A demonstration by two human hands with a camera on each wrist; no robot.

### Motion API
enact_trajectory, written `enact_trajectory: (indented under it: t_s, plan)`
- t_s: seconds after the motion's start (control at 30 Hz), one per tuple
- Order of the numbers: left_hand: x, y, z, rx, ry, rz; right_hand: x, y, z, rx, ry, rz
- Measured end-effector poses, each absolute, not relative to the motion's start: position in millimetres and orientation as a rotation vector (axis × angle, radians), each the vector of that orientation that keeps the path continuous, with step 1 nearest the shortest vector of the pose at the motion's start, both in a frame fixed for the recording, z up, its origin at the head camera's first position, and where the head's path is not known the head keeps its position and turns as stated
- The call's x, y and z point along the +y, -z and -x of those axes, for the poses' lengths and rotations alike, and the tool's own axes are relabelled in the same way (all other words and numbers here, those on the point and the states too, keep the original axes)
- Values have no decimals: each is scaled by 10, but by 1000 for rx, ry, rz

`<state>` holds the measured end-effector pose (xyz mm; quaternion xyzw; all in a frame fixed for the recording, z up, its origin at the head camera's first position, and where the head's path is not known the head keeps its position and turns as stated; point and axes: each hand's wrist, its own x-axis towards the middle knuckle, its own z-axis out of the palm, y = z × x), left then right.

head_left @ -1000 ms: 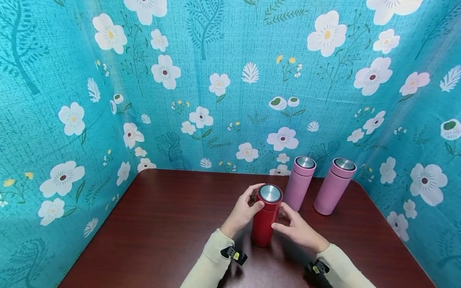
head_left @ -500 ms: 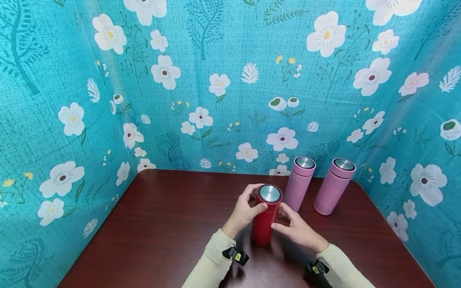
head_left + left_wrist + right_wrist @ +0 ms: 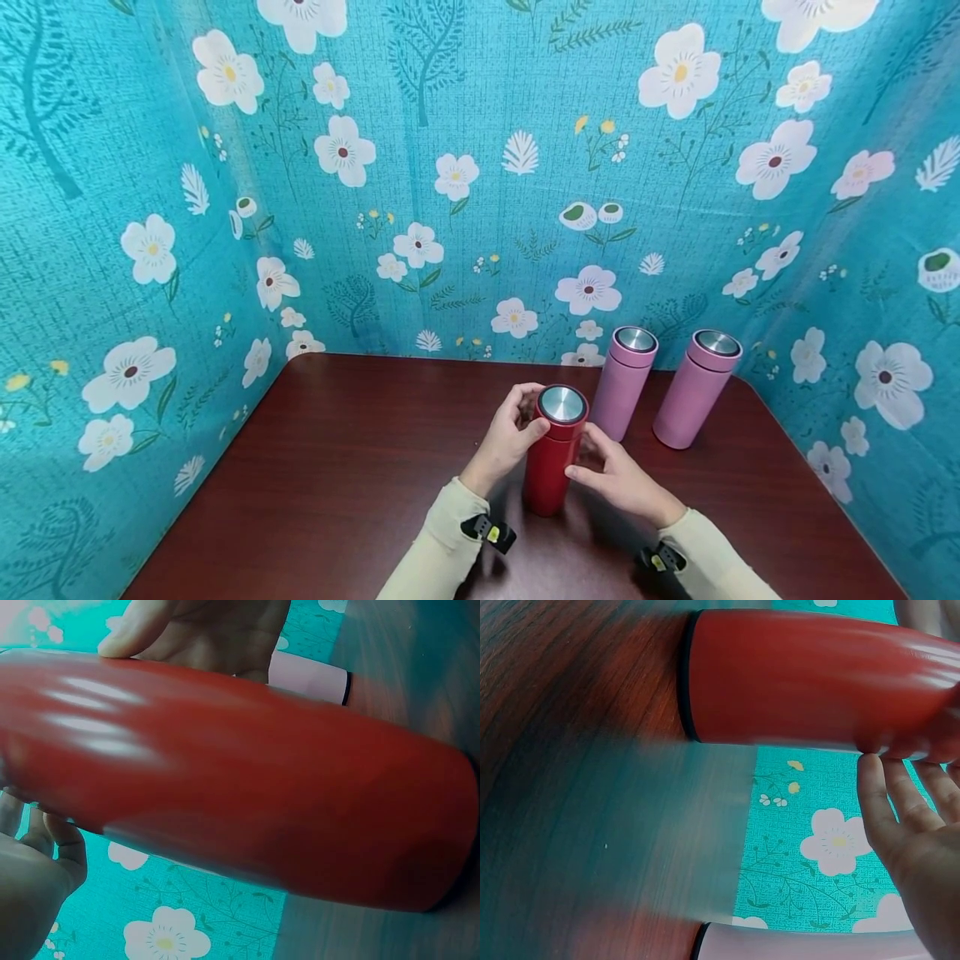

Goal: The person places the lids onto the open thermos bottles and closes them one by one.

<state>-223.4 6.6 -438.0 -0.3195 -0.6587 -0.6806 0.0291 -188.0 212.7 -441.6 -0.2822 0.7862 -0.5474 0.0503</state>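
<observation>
A red thermos flask with a silver-topped lid stands upright on the table in front of me. My left hand grips it by the lid, thumb on the near side and fingers round the far left side. Lower down, my right hand holds the body from the right, its thumb on the near side. The fingertips of this right hand lie against the red wall in the right wrist view. In the left wrist view the flask fills the middle, between both hands.
Two pink thermos flasks stand behind to the right: one close beyond my right fingers, the other nearer the table's right edge. The dark red-brown table meets a blue flowered cloth at the back and sides.
My left thumb has shifted slightly left at the lid since half a second ago. The right hand and all the flasks stay in place.
</observation>
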Motion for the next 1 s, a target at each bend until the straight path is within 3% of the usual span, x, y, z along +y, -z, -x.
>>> enact_trajectory:
  t_s: [0.23,0.6,0.77,1.0]
  plan:
    - [40,4125,2029,-2030,2102,1000,2119,4405,1870,2389,1672,849]
    - [53,4096,2001,-2072,2102,955,2145,4475,1911,2394,1650,839]
    - [31,4127,2032,-2105,2093,978,2187,4648,1998,2398,1651,830]
    - [70,4436,2243,-2050,2067,1045,2211,4711,2025,2395,1668,842]
